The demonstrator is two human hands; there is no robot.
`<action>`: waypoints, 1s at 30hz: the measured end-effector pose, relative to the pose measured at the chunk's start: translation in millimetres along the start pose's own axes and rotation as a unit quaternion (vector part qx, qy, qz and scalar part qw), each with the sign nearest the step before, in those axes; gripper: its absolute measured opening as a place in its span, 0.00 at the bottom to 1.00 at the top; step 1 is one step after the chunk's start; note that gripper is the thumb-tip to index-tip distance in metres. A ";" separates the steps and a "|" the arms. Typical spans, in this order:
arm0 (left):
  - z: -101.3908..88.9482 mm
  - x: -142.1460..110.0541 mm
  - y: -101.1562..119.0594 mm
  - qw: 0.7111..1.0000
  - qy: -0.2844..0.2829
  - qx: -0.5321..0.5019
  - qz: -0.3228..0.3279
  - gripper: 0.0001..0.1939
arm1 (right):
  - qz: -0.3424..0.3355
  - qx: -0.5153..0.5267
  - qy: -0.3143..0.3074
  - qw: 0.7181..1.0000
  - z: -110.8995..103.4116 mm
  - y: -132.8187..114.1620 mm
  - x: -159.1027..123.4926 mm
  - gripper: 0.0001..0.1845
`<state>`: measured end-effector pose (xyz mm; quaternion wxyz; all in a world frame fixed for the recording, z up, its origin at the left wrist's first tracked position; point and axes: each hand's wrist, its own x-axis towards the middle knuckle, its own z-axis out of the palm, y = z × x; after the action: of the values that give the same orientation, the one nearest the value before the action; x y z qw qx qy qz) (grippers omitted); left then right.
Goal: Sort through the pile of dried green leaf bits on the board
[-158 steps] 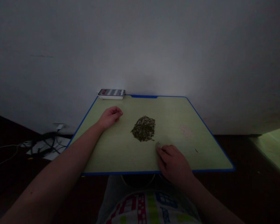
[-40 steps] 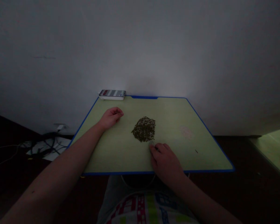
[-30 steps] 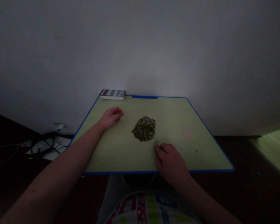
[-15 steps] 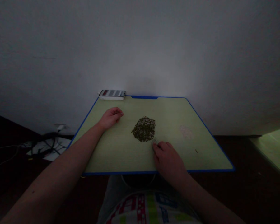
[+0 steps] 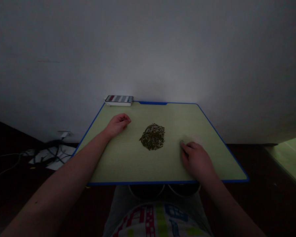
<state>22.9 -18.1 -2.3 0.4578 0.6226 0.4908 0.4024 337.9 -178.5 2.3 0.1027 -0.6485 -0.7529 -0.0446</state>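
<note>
A mixed pile of dark green and pale small grains or beans lies near the middle of the pale yellow-green tabletop. To its left, my left hand rests on the table with its fingers loosely curled, and nothing shows in them. My right hand is right of the pile, its thumb and fingers pinched on a small greyish object whose kind is too dim to make out. Just beyond these fingers lies a thin patch of pale grains, partly hidden by the hand.
A phone lies on a white box at the table's back left corner. Blue edging runs around the tabletop. Behind stands a grey wall. Cables and a plug are at the floor on the left.
My right hand has moved right, from the pile's near edge to the pale patch, still pinching the small greyish object. My left hand stays where it was.
</note>
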 end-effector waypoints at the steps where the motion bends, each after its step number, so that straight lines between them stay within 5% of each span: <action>1: -0.1 0.1 -0.2 1.000 0.000 0.000 0.001 0.09 | 0.006 -0.006 0.004 1.000 0.0 5.7 1.6 0.19; 8: -0.7 0.8 -1.1 1.000 -0.003 0.002 0.007 0.09 | 0.022 -0.033 0.022 0.999 -2.3 31.4 7.4 0.19; 19: -1.0 0.5 0.1 1.000 0.001 0.011 0.001 0.09 | -0.023 -0.033 -0.021 0.999 0.1 -7.4 11.2 0.18; 30: -2.0 1.4 -0.9 1.000 -0.003 0.020 0.000 0.09 | 0.024 -0.047 0.006 0.999 -14.3 14.9 32.6 0.19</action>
<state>21.1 -16.3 -2.7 0.4465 0.6328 0.4976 0.3905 349.5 -147.5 22.2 0.0771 -0.6704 -0.7335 -0.0814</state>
